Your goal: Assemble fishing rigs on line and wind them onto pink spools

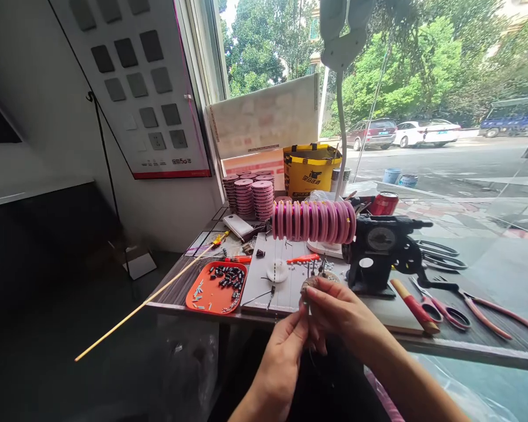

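Near the front table edge, my left hand [286, 344] is closed in a pinch, its fingertips meeting those of my right hand [337, 308]. My right hand is closed too, thumb against forefinger, with a greyish-brown patch [308, 285] at the fingertips. Whatever lies between the fingers is too small to make out. A thin dark strand [313, 360] hangs below them. Just beyond stands a black hand-cranked winder [381, 246], with a row of pink spools [314, 221] on its shaft. Left of my hands, an orange tray [191, 300] holds small black pieces and short pale tubes.
Stacked pink spools [245, 196] and a yellow bag [310, 173] stand by the window. Pink-handled scissors [449, 313], pliers [488, 316] and a red-and-wood handle [416, 306] lie right. A thin wooden stick [145, 302] juts past the left edge. A red can [383, 203] stands behind the winder.
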